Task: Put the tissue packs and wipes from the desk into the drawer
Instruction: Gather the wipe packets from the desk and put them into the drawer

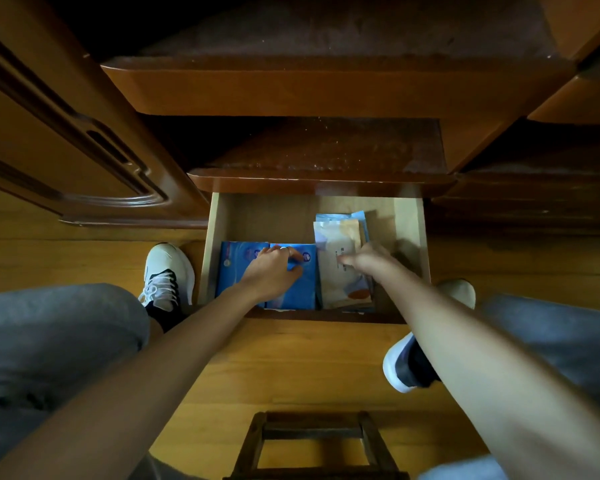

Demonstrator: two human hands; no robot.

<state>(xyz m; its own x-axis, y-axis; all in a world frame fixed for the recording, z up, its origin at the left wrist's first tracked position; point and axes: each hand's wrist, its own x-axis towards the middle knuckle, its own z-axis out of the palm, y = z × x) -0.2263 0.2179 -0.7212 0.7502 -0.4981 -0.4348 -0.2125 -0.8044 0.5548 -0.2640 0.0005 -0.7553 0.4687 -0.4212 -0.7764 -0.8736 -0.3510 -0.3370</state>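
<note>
Both hands reaching into open drawer (409,237). Left hand (274,271) pressing blue tissue packs (236,268), fingers spread. Right hand (371,259) pinching pale wipes pack (340,237). Packs probably light, soft, slippery; gripping edges best.

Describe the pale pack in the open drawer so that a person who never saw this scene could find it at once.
Find the open drawer low in the dark wooden desk, between the person's shoes. Inside, blue packs lie on the left under the left hand. The pale pack lies to their right, under the right hand. It alone is cream with orange patches, not plain blue.
</note>
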